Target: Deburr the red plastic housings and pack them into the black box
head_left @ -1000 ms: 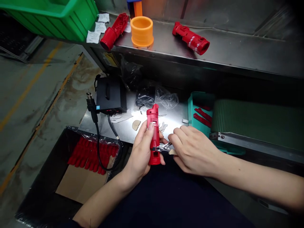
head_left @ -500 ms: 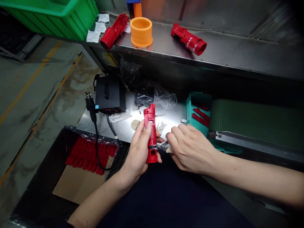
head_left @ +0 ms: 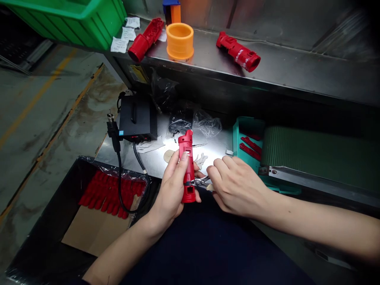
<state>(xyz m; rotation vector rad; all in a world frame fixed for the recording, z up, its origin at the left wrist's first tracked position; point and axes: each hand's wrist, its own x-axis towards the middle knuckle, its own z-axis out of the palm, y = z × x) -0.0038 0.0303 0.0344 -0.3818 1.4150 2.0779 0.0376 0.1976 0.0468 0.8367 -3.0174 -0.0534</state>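
A red tubular housing is grasped in the left hand, before the near edge of the metal tabletop, with the thumb laid along its upper face and fingertips showing past its right side. Its lipped end is pointed away from the body, and the end with the square opening is turned towards it. Small pliers are gripped by the curled fingers of the right hand; their tips are set at the housing just beyond the square opening, though whether anything is pinched there cannot be told. On the tabletop, a beige disc is partly covered by the left hand, and white scraps are seen near the housing. A black box-shaped unit is placed farther left, with a black handpiece at its side. At the right, red strips are held in a teal bin beside a green ribbed belt. Rows of red parts are laid in a black-lined container at lower left.
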